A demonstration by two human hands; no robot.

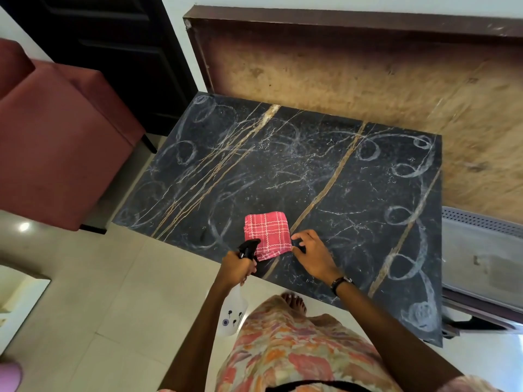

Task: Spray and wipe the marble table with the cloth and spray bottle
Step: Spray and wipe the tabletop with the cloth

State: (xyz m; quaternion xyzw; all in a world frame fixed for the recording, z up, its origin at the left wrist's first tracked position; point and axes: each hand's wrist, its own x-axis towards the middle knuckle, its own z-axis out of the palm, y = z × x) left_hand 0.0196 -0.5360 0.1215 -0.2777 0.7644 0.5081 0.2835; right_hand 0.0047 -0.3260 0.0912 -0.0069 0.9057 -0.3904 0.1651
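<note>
Floral-patterned clothing is filling the bottom of the view, and a bare foot is showing on the pale tiled floor just under the near edge of the black marble table. Out from there, the left hand is gripping the neck of the spray bottle, fingers curled round it below the black trigger head; whether a finger is on the trigger I cannot tell. The bottle's translucent body is hanging down past the table edge, and its nozzle is pointing over the slab toward the folded red checked cloth. That cloth is lying flat near the front edge, between two tan veins in the marble. The right hand, a wristwatch on its wrist, is hovering just beside the cloth's right edge with fingers loosely bent and holding nothing; whether the fingertips are touching the fabric is unclear. White chalky loops and swirls are covering most of the tabletop, so by my reading the cleaning has barely started: the spraying step is in hand. Next, I judge, the nozzle needs aiming at the marked stone and not the cloth, then the right hand needs to take up the cloth and rub across the swirls. A red armchair is standing to the left.
</note>
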